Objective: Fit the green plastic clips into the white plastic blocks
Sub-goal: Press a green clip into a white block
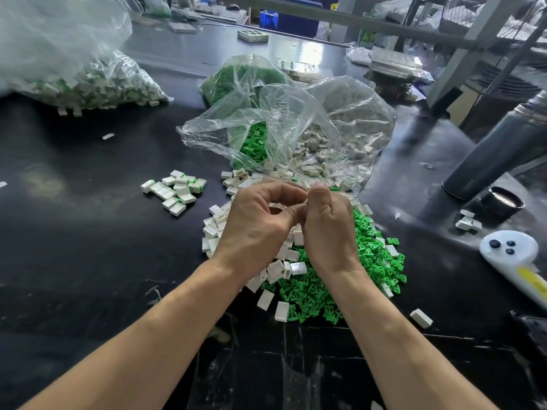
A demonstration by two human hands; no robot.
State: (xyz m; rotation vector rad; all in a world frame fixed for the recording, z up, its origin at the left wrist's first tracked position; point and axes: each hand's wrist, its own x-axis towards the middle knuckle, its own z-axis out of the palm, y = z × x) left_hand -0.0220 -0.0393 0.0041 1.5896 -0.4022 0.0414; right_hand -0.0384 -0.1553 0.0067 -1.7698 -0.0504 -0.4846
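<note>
My left hand (pixel 254 223) and my right hand (pixel 328 229) meet fingertip to fingertip above the table's middle. Both have curled fingers and pinch one small piece between them. Only a sliver of a white block (pixel 276 206) shows under my left fingers; whether a clip sits in it is hidden. Beneath my hands lies a heap of loose white blocks (pixel 284 261), and to its right a heap of green clips (pixel 373 255). A small group of white blocks with green showing (pixel 176 192) lies to the left.
Open clear bags of green clips (pixel 254 143) and white blocks (pixel 334 143) stand just behind my hands. A large bag of blocks (pixel 97 84) fills the far left. A dark cylinder (pixel 497 155), a black cap (pixel 503 199) and a white tool (pixel 515 258) are at the right.
</note>
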